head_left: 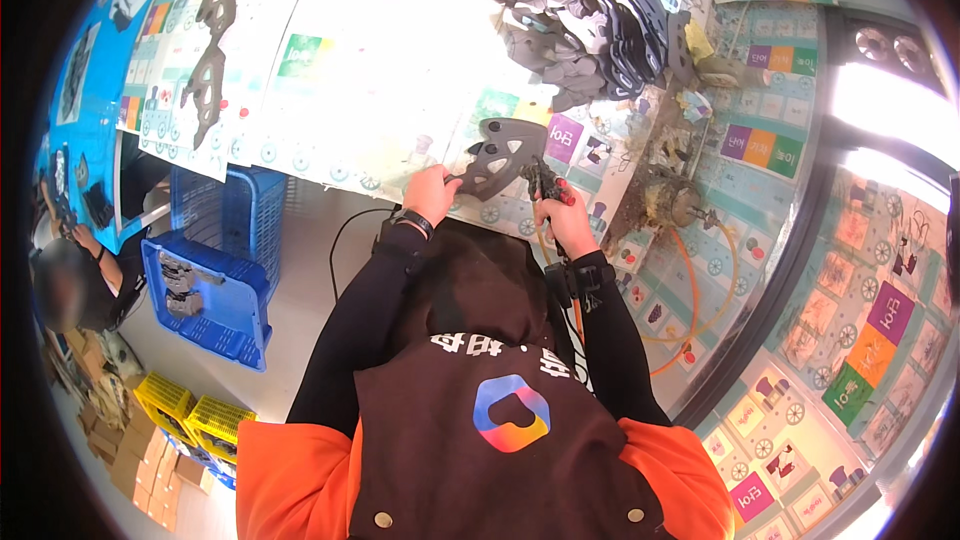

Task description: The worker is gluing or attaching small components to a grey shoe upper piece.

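Note:
My left hand [430, 196] pinches the lower left edge of a dark grey, flat moulded piece [508, 136] with cut-out openings, held at the table's front edge. In my right hand [572, 224] is a black spray gun [541, 180], its front end close to the right side of that piece. The fingers are wrapped round the gun's grip, and a red part shows beside them. An orange hose [694, 275] runs near the right forearm. Too little of the nozzle shows to tell whether anything comes out.
A large heap of similar grey pieces [610, 35] covers the table's back right. Further grey pieces [207, 90] lie at the left. A stained metal pot [682, 202] stands right. Blue crates [210, 300] and yellow crates [165, 402] are on the floor. Another person [115, 265] works far left.

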Motion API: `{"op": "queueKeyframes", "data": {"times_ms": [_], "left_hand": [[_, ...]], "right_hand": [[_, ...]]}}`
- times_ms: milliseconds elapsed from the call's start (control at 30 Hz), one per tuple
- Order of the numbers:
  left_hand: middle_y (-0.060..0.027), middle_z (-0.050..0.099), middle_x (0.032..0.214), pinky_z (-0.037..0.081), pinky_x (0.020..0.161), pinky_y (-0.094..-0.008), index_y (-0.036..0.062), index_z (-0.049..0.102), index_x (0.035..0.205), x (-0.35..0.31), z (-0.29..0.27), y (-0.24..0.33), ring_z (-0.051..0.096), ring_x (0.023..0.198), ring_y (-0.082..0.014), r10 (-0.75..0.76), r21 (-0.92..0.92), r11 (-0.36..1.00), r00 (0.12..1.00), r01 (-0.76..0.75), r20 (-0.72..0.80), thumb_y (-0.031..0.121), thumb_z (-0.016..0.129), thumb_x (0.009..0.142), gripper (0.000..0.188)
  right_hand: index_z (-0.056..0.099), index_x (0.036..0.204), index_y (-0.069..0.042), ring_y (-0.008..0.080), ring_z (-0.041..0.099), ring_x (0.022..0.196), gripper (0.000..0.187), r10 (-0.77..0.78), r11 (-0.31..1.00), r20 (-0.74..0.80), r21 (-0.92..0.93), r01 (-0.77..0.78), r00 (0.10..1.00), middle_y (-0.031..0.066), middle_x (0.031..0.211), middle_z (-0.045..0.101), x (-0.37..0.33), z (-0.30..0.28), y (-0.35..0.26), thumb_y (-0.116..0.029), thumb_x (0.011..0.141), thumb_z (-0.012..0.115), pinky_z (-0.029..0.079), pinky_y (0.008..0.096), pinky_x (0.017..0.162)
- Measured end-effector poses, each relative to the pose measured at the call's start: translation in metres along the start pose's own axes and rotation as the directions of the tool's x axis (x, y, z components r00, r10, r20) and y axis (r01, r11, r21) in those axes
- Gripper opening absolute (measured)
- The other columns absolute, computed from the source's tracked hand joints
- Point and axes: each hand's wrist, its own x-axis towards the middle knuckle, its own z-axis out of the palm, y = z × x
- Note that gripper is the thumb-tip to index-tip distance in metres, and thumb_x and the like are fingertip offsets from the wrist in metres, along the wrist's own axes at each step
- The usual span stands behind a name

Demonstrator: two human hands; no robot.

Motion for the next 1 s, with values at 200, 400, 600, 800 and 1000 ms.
{"op": "queueKeyframes", "data": {"times_ms": [200,400,600,800,1000], "left_hand": [[-0.0155,0.07,0.074,0.053,0.068,-0.0423,0.0015,0.067,0.083,-0.001,0.002,-0.002,0.068,0.073,-0.0338,0.056,0.06,0.997,0.998,-0.053,-0.038,0.024,0.075,0.086,0.024],[-0.0108,0.069,0.067,0.053,0.064,-0.0379,0.0016,0.067,0.082,0.0,0.003,-0.004,0.069,0.065,-0.0275,0.093,0.07,0.994,0.993,-0.087,-0.074,0.022,0.075,0.087,0.023],[-0.0104,0.069,0.066,0.053,0.063,-0.037,0.0015,0.067,0.081,0.0,0.003,-0.004,0.069,0.064,-0.0267,0.086,0.064,0.995,0.994,-0.082,-0.066,0.022,0.074,0.088,0.023],[-0.0147,0.07,0.074,0.053,0.068,-0.0418,0.0017,0.068,0.083,0.0,0.001,-0.001,0.068,0.072,-0.0331,0.049,0.037,0.998,0.998,-0.048,-0.034,0.024,0.075,0.086,0.024],[-0.0184,0.07,0.084,0.053,0.074,-0.0465,0.0023,0.069,0.086,-0.001,-0.002,0.001,0.067,0.083,-0.0391,0.023,0.047,0.999,1.0,-0.022,-0.013,0.027,0.076,0.085,0.025]], "right_hand": [[0.06,0.098,-0.001,0.0103,0.047,0.043,0.02,0.002,0.999,-0.006,0.051,-0.002,1.0,0.0048,0.068,0.062,0.0,-0.003,-0.007,-0.004,0.078,0.054,0.033,0.0245,0.04],[0.06,0.098,-0.001,0.0094,0.046,0.042,0.02,-0.015,0.998,-0.043,0.062,0.018,0.999,0.0034,0.065,0.061,0.006,-0.008,-0.008,-0.005,0.08,0.056,0.032,0.0244,0.04],[0.06,0.095,0.001,0.0141,0.053,0.059,0.022,0.032,0.998,-0.091,0.057,-0.027,0.995,0.0045,0.072,0.058,0.009,-0.011,-0.019,0.002,0.073,0.057,0.04,0.0274,0.053],[0.06,0.095,0.001,0.0125,0.05,0.058,0.023,0.063,0.998,-0.086,0.034,-0.06,0.994,0.0037,0.071,0.057,0.011,-0.011,-0.024,0.002,0.072,0.057,0.037,0.0273,0.051],[0.059,0.096,0.001,0.0118,0.05,0.06,0.023,0.036,0.997,-0.038,0.069,-0.034,0.999,0.0041,0.076,0.057,0.011,-0.002,-0.028,0.003,0.073,0.058,0.038,0.0259,0.052]]}}
